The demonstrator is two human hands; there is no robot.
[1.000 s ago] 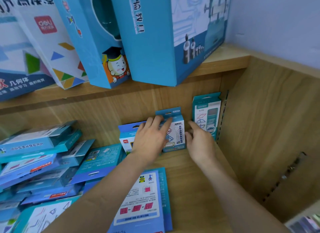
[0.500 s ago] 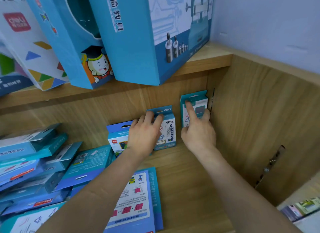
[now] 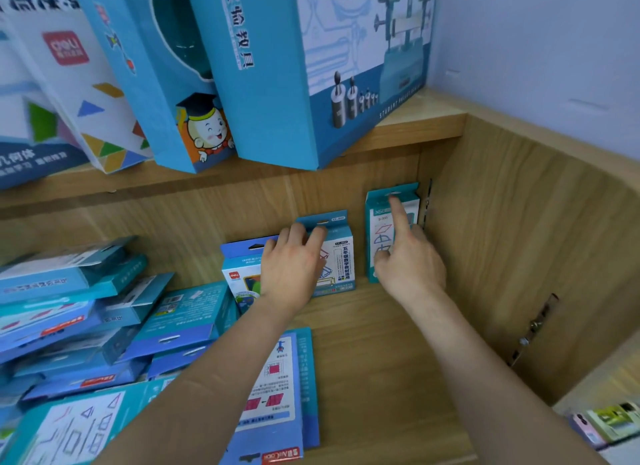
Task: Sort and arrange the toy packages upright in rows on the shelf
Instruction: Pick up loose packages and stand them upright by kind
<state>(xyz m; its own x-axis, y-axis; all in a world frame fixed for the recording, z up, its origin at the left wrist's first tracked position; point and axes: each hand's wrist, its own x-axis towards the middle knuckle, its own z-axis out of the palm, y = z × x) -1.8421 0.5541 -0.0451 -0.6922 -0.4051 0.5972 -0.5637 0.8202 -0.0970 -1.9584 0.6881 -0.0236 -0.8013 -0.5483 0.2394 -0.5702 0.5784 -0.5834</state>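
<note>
While our left hand lies with fingers straight and close together across the fronts of the middle package and the blue package, our right hand presses one straight forefinger on the teal package, its other fingers curled on nothing. All three stand upright against the back of the shelf near its right wall, so we judge the row is being steadied. Next we must release gently and fetch another from the flat pile at left.

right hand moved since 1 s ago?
Yes. The right hand went up and right toward the corner rail; its index finger now reaches the hang tab of the teal package.
</note>
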